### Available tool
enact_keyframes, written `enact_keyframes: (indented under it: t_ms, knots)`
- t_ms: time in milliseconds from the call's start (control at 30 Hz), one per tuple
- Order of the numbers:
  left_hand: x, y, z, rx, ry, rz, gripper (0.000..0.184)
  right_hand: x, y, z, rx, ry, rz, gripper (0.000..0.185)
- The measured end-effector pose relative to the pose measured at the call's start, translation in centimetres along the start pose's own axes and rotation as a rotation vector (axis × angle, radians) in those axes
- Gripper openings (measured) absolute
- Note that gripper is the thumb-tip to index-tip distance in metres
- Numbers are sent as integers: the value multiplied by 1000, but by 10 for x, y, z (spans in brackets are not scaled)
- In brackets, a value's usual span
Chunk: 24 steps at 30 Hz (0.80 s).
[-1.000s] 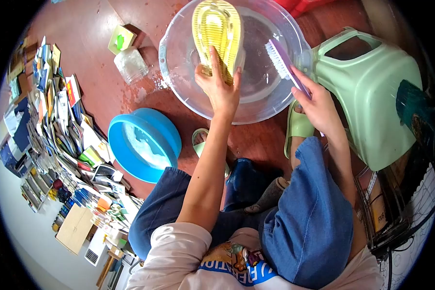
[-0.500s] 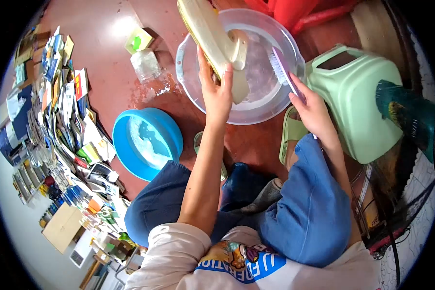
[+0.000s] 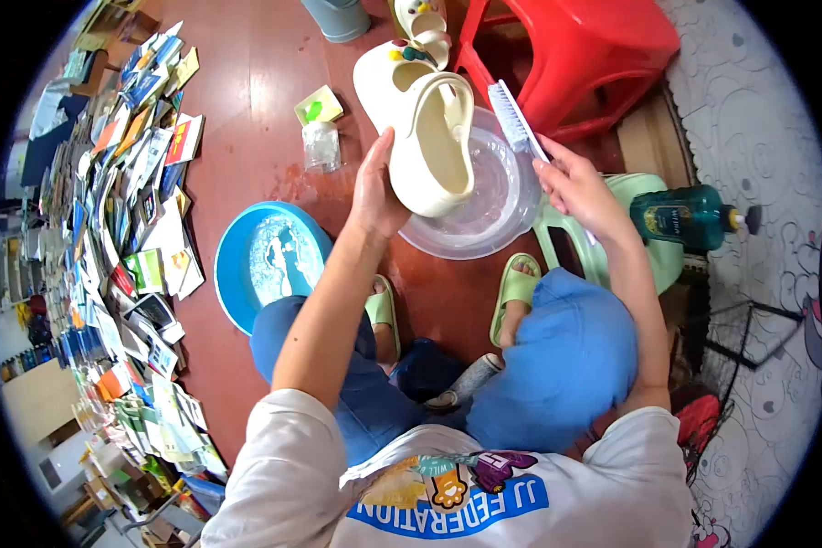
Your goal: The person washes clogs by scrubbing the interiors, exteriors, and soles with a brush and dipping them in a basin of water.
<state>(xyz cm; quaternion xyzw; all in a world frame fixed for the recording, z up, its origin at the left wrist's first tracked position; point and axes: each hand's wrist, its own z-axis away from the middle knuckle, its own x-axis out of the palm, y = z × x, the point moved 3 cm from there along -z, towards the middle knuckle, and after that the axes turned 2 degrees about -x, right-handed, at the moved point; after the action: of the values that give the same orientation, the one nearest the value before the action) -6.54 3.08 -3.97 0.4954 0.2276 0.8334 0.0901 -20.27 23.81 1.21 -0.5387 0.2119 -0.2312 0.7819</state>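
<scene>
My left hand [image 3: 380, 187] grips a cream clog [image 3: 425, 137] from its left side, with the clog's opening facing up and small decorations near its toe. The clog hangs over the left part of a clear plastic basin [image 3: 484, 239]. In my right hand [image 3: 577, 187] is a purple-backed brush [image 3: 513, 119] with white bristles pointing left, held by its handle above the basin's right side. Brush and clog are apart. A second decorated clog [image 3: 422, 20] shows behind the first at the top.
A blue basin [image 3: 231, 274] with sudsy water stands on the left floor. Beyond it lie a small yellow box [image 3: 319, 107] and many books [image 3: 146, 228]. A red stool [image 3: 566, 55] is at the back right, near a green stool [image 3: 626, 196] and a green bottle [image 3: 685, 217].
The clog has turned from showing its yellow sole to showing its upper and opening. My right hand still holds the brush. The view has shifted, revealing the red stool and second clog.
</scene>
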Motion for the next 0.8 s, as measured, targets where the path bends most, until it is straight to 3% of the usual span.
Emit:
enact_keyframes:
  t_ms: [133, 300, 367, 433, 500, 600, 700, 733, 767, 800]
  knots:
    - [23, 23, 25, -66, -73, 34, 48, -2, -39, 12, 10, -31, 12, 29]
    - [25, 33, 45, -33, 7, 29, 43, 13, -45, 20, -36, 3, -23, 23]
    - [16, 31, 44, -17, -25, 73, 46, 14, -41, 19, -23, 37, 53, 25]
    - [3, 28, 34, -71, -190, 95, 50, 24, -49, 20, -35, 8, 84, 23]
    - [24, 29, 48, -88, -218, 116, 56, 35, -58, 20, -20, 11, 121, 22]
    - [33, 31, 52, -103, -303, 83, 59, 45, -64, 9, -3, 34, 74, 24]
    - [40, 33, 60, -30, -78, 39, 57, 57, -72, 1, -43, 27, 1, 28]
    - [37, 32, 58, -19, -62, -4, 57, 57, -66, -5, -40, 46, -39, 39]
    - [35, 31, 57, -87, -228, 26, 54, 57, -59, -11, -39, 59, -80, 49]
    - [32, 30, 52, -75, -197, -30, 52, 61, -57, -12, -35, 100, -105, 53]
